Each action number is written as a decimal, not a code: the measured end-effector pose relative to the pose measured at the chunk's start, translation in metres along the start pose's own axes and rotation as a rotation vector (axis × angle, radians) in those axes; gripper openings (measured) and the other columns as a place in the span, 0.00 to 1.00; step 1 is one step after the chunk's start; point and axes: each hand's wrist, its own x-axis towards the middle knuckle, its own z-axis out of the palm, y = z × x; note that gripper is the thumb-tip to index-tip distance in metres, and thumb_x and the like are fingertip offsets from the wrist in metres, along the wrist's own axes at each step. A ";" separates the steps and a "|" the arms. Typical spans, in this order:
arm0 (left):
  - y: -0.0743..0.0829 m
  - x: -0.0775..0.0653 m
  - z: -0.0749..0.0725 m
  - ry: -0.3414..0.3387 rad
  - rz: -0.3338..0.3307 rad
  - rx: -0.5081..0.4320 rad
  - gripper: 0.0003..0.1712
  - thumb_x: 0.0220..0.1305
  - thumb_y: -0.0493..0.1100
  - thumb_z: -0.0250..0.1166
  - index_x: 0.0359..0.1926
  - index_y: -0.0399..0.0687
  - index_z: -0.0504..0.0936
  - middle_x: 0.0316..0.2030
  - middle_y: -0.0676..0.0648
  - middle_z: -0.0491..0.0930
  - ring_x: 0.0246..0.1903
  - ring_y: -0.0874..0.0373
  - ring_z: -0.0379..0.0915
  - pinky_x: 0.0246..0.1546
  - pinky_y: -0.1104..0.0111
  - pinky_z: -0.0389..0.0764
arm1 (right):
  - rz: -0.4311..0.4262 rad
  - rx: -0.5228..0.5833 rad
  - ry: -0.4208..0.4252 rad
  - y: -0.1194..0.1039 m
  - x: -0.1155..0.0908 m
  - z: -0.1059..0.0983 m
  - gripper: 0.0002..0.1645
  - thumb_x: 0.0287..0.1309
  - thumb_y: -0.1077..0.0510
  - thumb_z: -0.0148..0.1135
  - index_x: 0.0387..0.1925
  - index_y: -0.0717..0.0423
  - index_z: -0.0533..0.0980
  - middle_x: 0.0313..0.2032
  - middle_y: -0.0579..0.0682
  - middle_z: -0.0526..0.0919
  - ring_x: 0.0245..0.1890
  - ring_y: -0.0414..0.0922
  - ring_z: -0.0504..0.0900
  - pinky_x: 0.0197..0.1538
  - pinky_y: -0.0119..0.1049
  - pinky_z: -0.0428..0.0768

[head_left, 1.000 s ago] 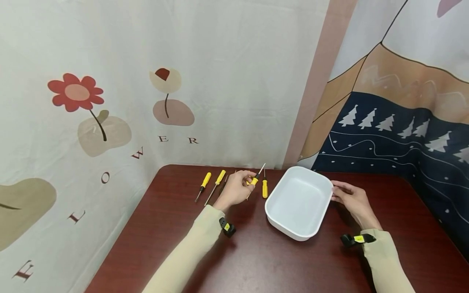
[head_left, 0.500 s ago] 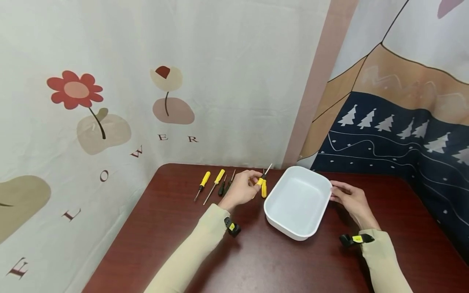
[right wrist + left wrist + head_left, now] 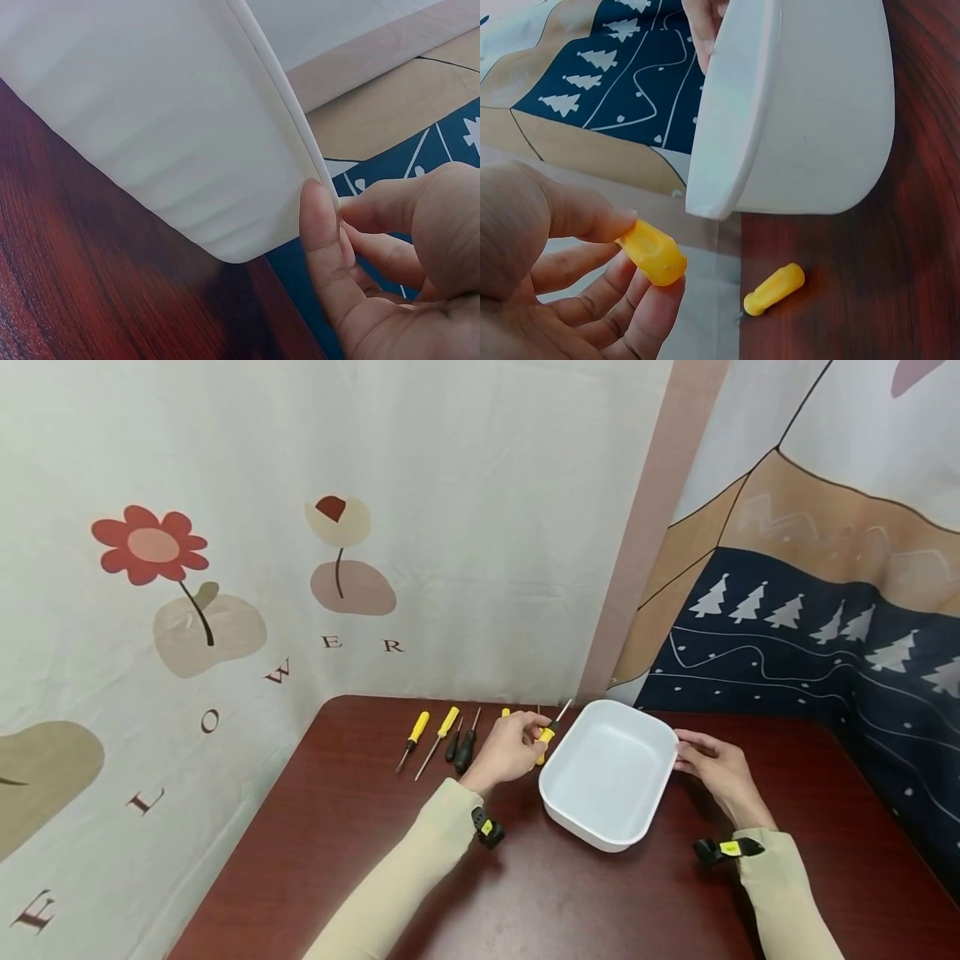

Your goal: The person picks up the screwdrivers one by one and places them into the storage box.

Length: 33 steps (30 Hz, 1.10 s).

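Observation:
My left hand (image 3: 510, 747) pinches the yellow handle of a screwdriver (image 3: 547, 735) between thumb and fingers, its shaft pointing up and away to the right. In the left wrist view the handle's end (image 3: 654, 255) faces the camera. This screwdriver is just left of a white rectangular basin (image 3: 609, 843), whose inside holds nothing. My right hand (image 3: 722, 772) grips the basin's right rim; in the right wrist view the fingertips (image 3: 319, 199) pinch it near a corner. Another yellow screwdriver (image 3: 776, 289) lies on the table below my left hand, partly hidden in the head view.
Left of my left hand, two yellow-handled screwdrivers (image 3: 447, 721) and two black-handled ones (image 3: 465, 750) lie in a row on the dark red table (image 3: 337, 827). A yellow handle end (image 3: 506, 712) peeks out behind the hand. A printed curtain (image 3: 480, 527) hangs along the back edge.
My left hand has carried the screwdriver rightward toward the basin, uncovering the black-handled screwdrivers behind it. The right hand and basin have stayed in place.

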 end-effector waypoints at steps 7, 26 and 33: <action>0.007 0.002 0.007 -0.001 0.022 0.030 0.18 0.68 0.34 0.65 0.58 0.43 0.83 0.41 0.47 0.81 0.34 0.59 0.73 0.32 0.72 0.74 | -0.001 -0.009 0.005 0.001 0.001 0.001 0.30 0.72 0.58 0.62 0.69 0.67 0.70 0.45 0.39 0.84 0.36 0.31 0.86 0.45 0.27 0.86; 0.019 0.009 0.023 -0.042 0.051 0.054 0.19 0.66 0.34 0.65 0.57 0.43 0.84 0.36 0.51 0.78 0.33 0.63 0.72 0.34 0.76 0.73 | 0.000 -0.016 -0.001 0.000 0.000 0.000 0.31 0.72 0.57 0.62 0.70 0.67 0.70 0.46 0.39 0.83 0.36 0.31 0.86 0.45 0.28 0.86; 0.025 0.011 0.027 -0.056 0.053 0.054 0.19 0.64 0.34 0.66 0.57 0.43 0.84 0.37 0.50 0.80 0.33 0.62 0.72 0.33 0.76 0.73 | -0.001 -0.024 0.006 0.000 0.000 0.000 0.30 0.71 0.56 0.62 0.69 0.67 0.70 0.44 0.38 0.84 0.36 0.31 0.86 0.45 0.27 0.86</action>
